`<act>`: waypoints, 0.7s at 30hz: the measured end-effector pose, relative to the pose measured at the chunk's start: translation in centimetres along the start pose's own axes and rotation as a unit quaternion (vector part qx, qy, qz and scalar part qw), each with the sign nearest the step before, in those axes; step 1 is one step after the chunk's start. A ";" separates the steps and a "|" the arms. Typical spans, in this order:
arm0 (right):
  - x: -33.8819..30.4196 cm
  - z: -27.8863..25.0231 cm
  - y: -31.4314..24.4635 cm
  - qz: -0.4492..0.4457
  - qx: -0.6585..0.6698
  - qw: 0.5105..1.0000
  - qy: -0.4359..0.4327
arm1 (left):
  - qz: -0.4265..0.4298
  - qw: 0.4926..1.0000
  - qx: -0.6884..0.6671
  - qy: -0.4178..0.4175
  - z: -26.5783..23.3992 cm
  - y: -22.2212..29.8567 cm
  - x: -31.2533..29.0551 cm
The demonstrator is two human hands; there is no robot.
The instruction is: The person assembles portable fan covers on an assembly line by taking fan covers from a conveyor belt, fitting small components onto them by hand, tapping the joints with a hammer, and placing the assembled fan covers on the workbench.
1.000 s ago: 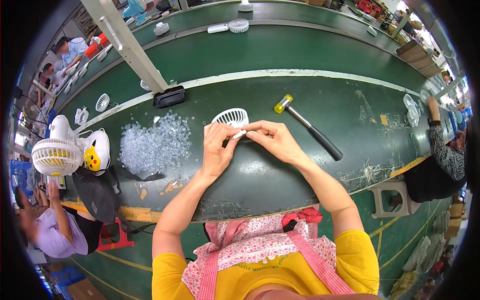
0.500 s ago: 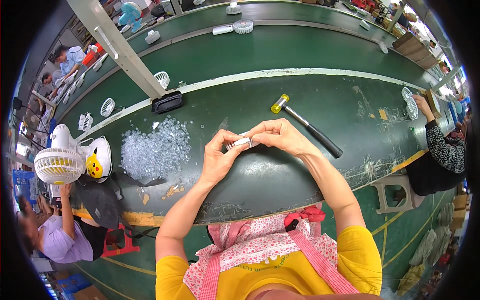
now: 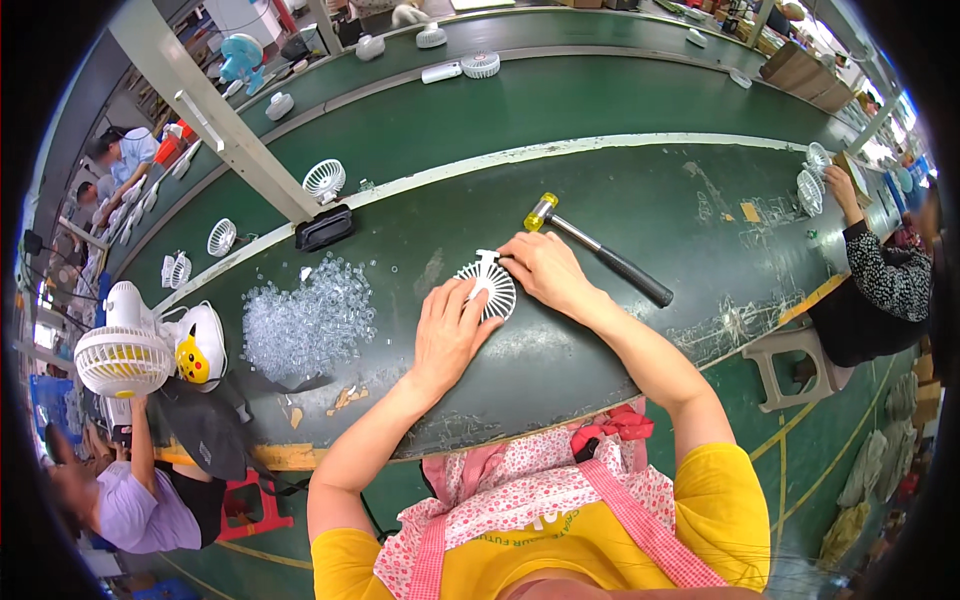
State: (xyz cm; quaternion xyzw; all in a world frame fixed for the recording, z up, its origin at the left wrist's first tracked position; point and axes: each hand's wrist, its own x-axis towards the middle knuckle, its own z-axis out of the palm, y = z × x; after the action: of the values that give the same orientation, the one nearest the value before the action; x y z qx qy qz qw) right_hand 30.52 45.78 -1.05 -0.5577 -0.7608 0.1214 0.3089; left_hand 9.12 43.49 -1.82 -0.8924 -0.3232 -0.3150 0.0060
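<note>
A round white fan grille (image 3: 498, 291) with thin radial ribs lies face up on the green workbench, its short white neck pointing away from me. My left hand (image 3: 449, 335) holds the grille's left side, fingers over the ribs and thumb at the near rim. Beside the neck, my right hand (image 3: 548, 272) has its fingertips pinched together; whatever is between them is too small to make out. To the right lies a mallet (image 3: 610, 254) with a yellow head and black handle. A heap of small clear plastic pieces (image 3: 308, 318) spreads out left of my hands.
A black tray (image 3: 324, 229) sits by the post (image 3: 215, 115). A white desk fan (image 3: 123, 350) stands at the left bench edge. Fan parts (image 3: 480, 65) rest on the conveyor beyond. Co-workers sit on both sides; the right one's hand (image 3: 843, 190) touches a fan grille (image 3: 811, 190).
The white fan part, earlier held up edge-on between both hands, now lies flat on the bench. My left hand has moved onto its ribs; my right fingers have shifted to its neck.
</note>
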 end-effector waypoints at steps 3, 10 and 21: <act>-0.4 -3.1 0.6 -0.083 -0.009 0.996 0.002 | 0.005 1.000 0.010 -0.013 -0.4 0.3 -0.5; -4.5 -5.3 6.0 0.080 -0.223 0.971 0.026 | -0.011 1.000 0.015 -0.001 0.0 0.6 -0.8; -3.3 -4.9 -3.6 -0.063 0.040 0.988 0.136 | -0.016 0.999 -0.017 0.022 -0.5 0.3 -0.8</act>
State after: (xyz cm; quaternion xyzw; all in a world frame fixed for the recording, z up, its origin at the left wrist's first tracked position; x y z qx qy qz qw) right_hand 31.38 40.67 3.57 -0.5070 -0.7402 0.0552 0.4383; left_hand 8.61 42.68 -1.80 -0.8798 -0.3320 -0.3400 -0.0068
